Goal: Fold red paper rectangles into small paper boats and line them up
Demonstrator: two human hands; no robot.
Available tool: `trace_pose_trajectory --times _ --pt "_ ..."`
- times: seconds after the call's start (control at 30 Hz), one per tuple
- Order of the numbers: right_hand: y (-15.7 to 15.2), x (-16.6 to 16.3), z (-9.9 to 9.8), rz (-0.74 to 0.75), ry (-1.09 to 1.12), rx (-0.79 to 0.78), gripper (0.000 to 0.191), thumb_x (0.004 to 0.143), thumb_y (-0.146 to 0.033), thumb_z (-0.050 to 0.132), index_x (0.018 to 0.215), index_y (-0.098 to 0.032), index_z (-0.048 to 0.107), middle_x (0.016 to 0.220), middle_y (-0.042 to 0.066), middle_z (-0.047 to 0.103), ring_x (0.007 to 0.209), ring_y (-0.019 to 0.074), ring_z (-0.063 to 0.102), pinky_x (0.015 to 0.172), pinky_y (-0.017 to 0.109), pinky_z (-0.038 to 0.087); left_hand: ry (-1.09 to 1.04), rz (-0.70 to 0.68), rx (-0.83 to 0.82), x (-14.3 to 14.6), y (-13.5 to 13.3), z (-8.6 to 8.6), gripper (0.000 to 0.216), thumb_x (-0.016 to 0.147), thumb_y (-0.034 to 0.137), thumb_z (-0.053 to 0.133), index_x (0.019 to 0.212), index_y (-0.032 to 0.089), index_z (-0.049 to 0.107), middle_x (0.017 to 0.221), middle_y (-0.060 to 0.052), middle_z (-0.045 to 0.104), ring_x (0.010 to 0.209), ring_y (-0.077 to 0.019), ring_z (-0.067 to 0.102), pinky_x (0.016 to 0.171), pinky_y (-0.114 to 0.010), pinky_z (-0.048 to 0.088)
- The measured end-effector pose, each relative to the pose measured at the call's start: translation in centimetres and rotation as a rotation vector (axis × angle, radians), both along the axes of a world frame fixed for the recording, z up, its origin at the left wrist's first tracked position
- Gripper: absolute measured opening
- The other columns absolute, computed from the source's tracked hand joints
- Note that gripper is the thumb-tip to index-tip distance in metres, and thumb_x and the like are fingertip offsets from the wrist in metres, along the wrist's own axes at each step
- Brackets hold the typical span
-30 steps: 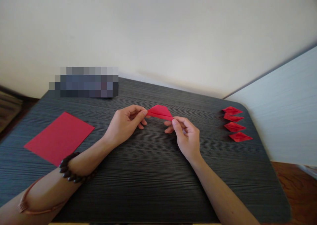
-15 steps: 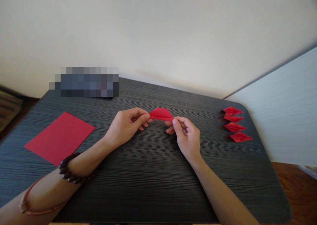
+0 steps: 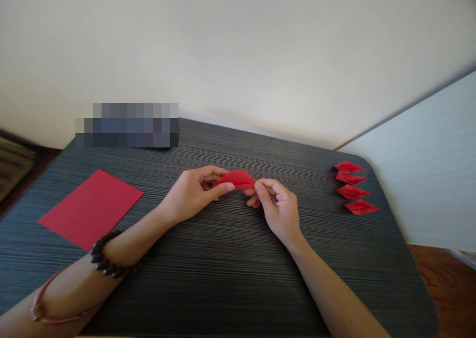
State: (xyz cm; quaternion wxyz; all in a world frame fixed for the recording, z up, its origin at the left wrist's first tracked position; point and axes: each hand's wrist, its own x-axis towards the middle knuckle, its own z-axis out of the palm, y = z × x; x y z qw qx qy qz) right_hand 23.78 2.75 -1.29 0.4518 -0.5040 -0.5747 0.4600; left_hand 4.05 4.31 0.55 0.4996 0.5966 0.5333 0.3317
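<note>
Between my two hands, above the middle of the table, is a small folded red paper [image 3: 238, 177] with a flat top and slanting sides. My left hand [image 3: 193, 189] grips its left part, the thumb lying across the front and the fingers behind. At the right tip, my right hand [image 3: 278, 201] pinches the paper between thumb and index finger, its other fingers curled underneath. Part of the paper's left end is hidden by my left thumb. A dark bead bracelet and a thin reddish band circle my left forearm.
A flat red paper sheet or stack [image 3: 92, 206] lies at the left of the dark wood-grain table [image 3: 223, 278]. Several folded red paper pieces [image 3: 357, 193] form a column near the right edge. A pixelated dark object [image 3: 130, 129] sits at the back left, by the pale wall.
My left hand has slid inward along the folded paper, its thumb now further across the front. The paper has come slightly lower and a little to the left.
</note>
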Motion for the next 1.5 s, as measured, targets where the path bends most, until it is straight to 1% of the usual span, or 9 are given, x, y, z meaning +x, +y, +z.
trace_pose_trajectory --times 0.17,0.33,0.5,0.73,0.8,0.97,1.13,1.33,1.5 --pt "-0.07 -0.07 0.03 0.013 -0.011 0.002 0.019 0.088 -0.036 0.055 0.091 -0.018 0.061 0.076 0.003 0.072 0.057 0.012 0.066 0.055 0.024 0.054 0.011 -0.032 -0.007 -0.04 -0.02 -0.12 0.026 0.08 0.039 0.063 0.092 0.018 0.07 0.078 -0.003 0.073 0.072 -0.016 0.067 0.065 -0.024 0.054" --pt "-0.1 0.16 -0.18 0.054 -0.025 -0.002 0.02 0.089 -0.036 0.054 0.094 -0.018 0.06 0.077 0.004 0.072 0.06 0.0132 0.068 0.057 0.025 0.055 -0.035 -0.033 -0.065 -0.08 -0.16 0.1 0.025 0.078 0.039 0.065 0.09 0.018 0.069 0.082 -0.004 0.074 0.078 -0.019 0.07 0.074 -0.028 0.055" --pt "-0.3 0.17 -0.04 0.131 -0.075 0.042 0.018 0.088 -0.035 0.054 0.092 -0.019 0.061 0.077 0.003 0.072 0.061 0.0135 0.068 0.059 0.027 0.056 -0.044 -0.1 -0.084 -0.15 -0.21 0.28 0.027 0.075 0.04 0.068 0.093 0.021 0.07 0.088 -0.003 0.075 0.08 -0.0201 0.07 0.07 -0.027 0.055" --pt "-0.35 -0.03 0.14 0.135 -0.093 0.048 0.016 0.088 -0.034 0.055 0.089 -0.019 0.061 0.074 0.003 0.072 0.06 0.0143 0.069 0.057 0.027 0.056 -0.043 -0.074 -0.09 -0.06 -0.26 0.05 0.023 0.077 0.039 0.067 0.09 0.022 0.072 0.084 -0.002 0.075 0.08 -0.019 0.07 0.072 -0.025 0.054" --pt "-0.26 -0.01 0.0 0.101 -0.035 0.021 0.016 0.087 -0.034 0.056 0.092 -0.019 0.06 0.075 0.003 0.072 0.059 0.014 0.069 0.057 0.026 0.056 -0.073 -0.065 -0.105 -0.14 -0.17 0.0 0.028 0.076 0.039 0.068 0.097 0.021 0.07 0.085 -0.003 0.075 0.081 -0.0195 0.07 0.073 -0.027 0.054" --pt "-0.11 0.08 -0.21 0.015 0.104 -0.024 0.025 0.087 -0.035 0.056 0.108 -0.021 0.054 0.072 0.0 0.071 0.057 0.0132 0.068 0.055 0.025 0.055 -0.225 -0.123 -0.086 -0.17 -0.11 -0.11 0.062 0.068 0.032 0.076 0.125 0.022 0.053 0.1 -0.005 0.073 0.09 -0.0201 0.069 0.082 -0.03 0.054" --pt "-0.21 0.32 -0.07 0.138 0.06 -0.03 0.026 0.089 -0.034 0.054 0.11 -0.02 0.056 0.072 0.001 0.071 0.058 0.0128 0.068 0.056 0.025 0.054 -0.118 -0.036 0.006 0.05 -0.22 0.13 0.055 0.072 0.037 0.072 0.123 0.024 0.056 0.111 -0.004 0.067 0.067 -0.0123 0.065 0.066 -0.024 0.055" --pt "-0.4 0.19 0.13 0.194 -0.04 -0.017 0.025 0.085 -0.036 0.059 0.103 -0.018 0.058 0.08 0.004 0.073 0.065 0.0151 0.069 0.059 0.027 0.055 -0.07 -0.067 0.088 -0.29 -0.07 0.11 0.048 0.072 0.04 0.072 0.113 0.018 0.061 0.106 -0.006 0.067 0.081 -0.0179 0.065 0.069 -0.025 0.054" --pt "-0.76 -0.24 0.52 0.134 -0.113 0.095 0.028 0.075 -0.035 0.071 0.095 -0.019 0.059 0.08 0.004 0.073 0.067 0.0161 0.07 0.059 0.026 0.056 -0.031 -0.102 0.046 -0.34 -0.23 0.01 0.045 0.072 0.043 0.072 0.109 0.02 0.062 0.097 -0.004 0.069 0.071 -0.0157 0.064 0.063 -0.024 0.052"
